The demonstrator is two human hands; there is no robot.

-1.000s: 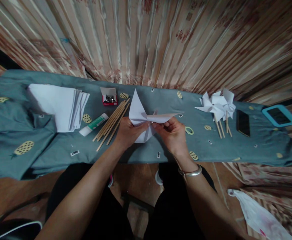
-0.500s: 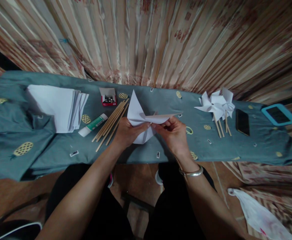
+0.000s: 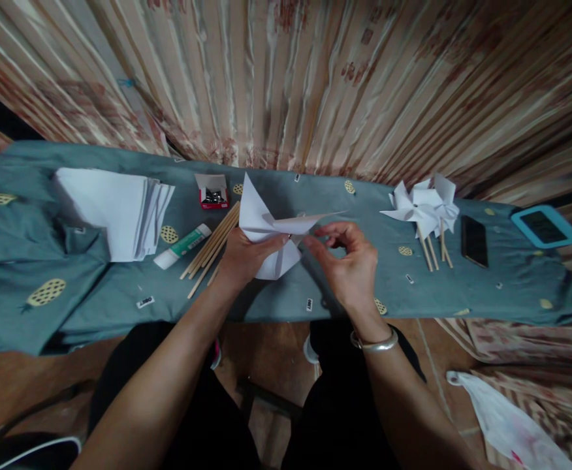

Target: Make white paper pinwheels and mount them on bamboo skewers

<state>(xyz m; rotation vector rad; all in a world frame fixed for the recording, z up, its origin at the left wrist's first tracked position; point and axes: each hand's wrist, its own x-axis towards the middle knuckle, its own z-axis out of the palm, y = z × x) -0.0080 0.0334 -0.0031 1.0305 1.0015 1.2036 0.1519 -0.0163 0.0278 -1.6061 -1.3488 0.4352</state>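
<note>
So, starting at the left end of the table [image 3: 124, 287], there's a stack of paper [image 3: 104, 209] lying flat, well back from the near edge, probably to keep it uncreased. Then a glue stick [image 3: 183, 246] on its side, and nearer the far edge a little red box [image 3: 215, 203] with its lid up, so the shiny metal bits inside are easy to grab. Wooden sticks [image 3: 217, 238] lie in a loose slanted bunch, reaching right up to the left hand [image 3: 241, 258]. That hand's pinching a folded paper pinwheel [image 3: 256, 212] above the table's middle, thumb by the centre, I'd guess to stop the folds springing open. The right hand [image 3: 349, 264] is curled just beside it, thumb and forefinger nearly together; can't tell if they're gripping anything. Toward the right end, pinwheels on sticks [image 3: 420, 209] sit bunched by the far edge, likely to avoid crushing, then a phone [image 3: 475, 241] and a blue-framed tablet [image 3: 545, 226].
</note>
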